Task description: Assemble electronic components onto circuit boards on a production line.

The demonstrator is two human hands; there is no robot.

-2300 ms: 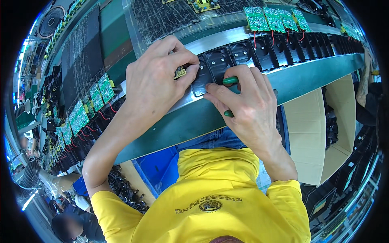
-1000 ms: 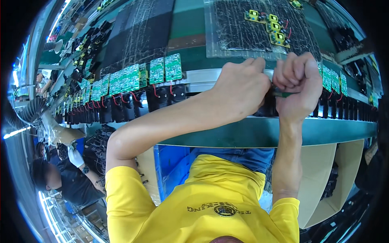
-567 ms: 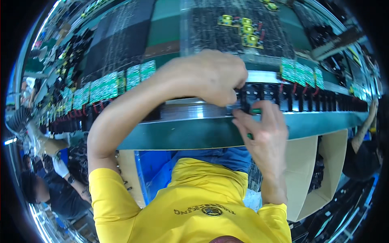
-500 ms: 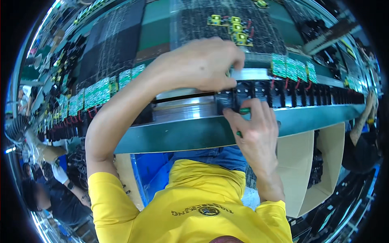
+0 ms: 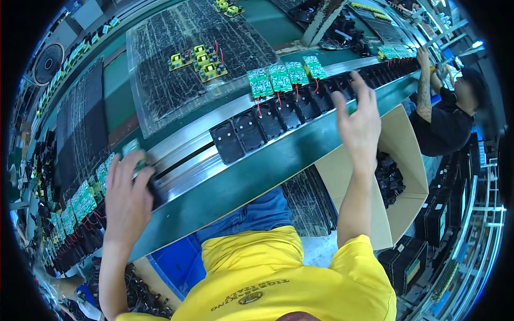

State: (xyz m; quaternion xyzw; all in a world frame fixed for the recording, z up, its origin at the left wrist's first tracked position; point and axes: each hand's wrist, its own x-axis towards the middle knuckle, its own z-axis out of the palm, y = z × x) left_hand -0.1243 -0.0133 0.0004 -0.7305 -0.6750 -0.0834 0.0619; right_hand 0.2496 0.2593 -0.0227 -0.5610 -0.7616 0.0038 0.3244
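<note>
My left hand is at the right end of the left-hand row, its fingers curled over a blurred black plastic case with a green circuit board at its far side. To the right, a row of open black plastic cases stands on the metal rail. Several green circuit boards lean along the far side of that row, with red wires running into the cases. Above the row hovers my right hand, fingers apart, with nothing visible in it.
Yellow-topped circuit boards lie on a scratched dark mat beyond the rail. A cardboard box of black parts stands at the right, before a co-worker in black. A blue bin is below the bench edge.
My hands have parted: the left went left along the rail with a black case, the right moved right and opened. The green-handled tool in my right hand no longer shows. The view has turned.
</note>
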